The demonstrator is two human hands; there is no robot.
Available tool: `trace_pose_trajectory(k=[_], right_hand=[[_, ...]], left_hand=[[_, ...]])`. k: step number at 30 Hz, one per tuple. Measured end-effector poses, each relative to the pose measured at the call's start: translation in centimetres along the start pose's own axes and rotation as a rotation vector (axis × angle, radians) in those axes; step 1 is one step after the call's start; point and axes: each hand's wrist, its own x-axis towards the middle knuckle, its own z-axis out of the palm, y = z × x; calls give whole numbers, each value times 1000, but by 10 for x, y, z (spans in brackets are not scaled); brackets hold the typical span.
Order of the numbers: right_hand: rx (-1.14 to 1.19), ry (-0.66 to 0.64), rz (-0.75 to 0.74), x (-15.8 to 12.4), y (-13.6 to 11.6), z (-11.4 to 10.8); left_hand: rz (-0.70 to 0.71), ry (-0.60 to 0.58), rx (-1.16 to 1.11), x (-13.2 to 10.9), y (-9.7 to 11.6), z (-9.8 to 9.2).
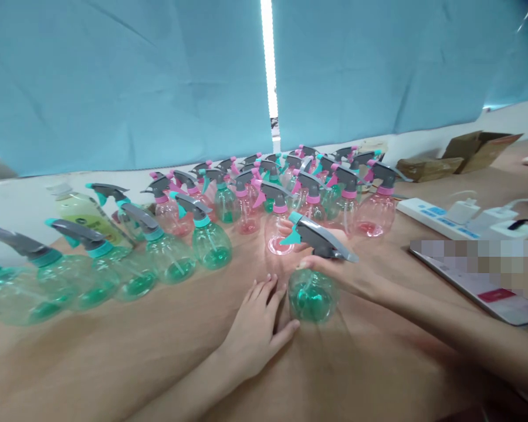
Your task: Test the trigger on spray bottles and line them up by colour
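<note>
My right hand grips a green-tinted plastic spray bottle just below its grey trigger head, holding it tilted above the wooden table. My left hand lies flat on the table next to that bottle's base, fingers spread, holding nothing. A pink-tinted spray bottle stands directly behind my right fingers. Many more green and pink spray bottles stand crowded together beyond my hands, and several lie on their sides at the left.
A white power strip with plugs lies to the right, and a pixelated white flat item lies nearer. A cardboard box sits at the far right. A yellowish bottle stands at the left, before a blue cloth backdrop.
</note>
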Motion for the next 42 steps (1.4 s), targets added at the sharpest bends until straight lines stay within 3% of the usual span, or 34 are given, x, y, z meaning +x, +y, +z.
trace_pose_trajectory(k=[5,10,15,18,23,32,42], right_hand=[[-137,110,42,-4,-5,4],[-248,30,-4,-18,-3,-3],[-395,11,41,-44,-1,-15],[-416,12,96,-45,-1,-14],[-450,13,109,-20,-4,9],[-616,8,23,36,-7,69],[-677,73,128,72,0,90]], left_hand=[[-5,-24,3,1,1,-2],[-20,-25,37,0,4,-6],[-83,105,93,-4,3,0],[-149,190,123,-6,2,3],[-228,193,223,-16,-2,-1],[-326,265,305,-36,-36,-14],[-274,257,245,-33,-38,-8]])
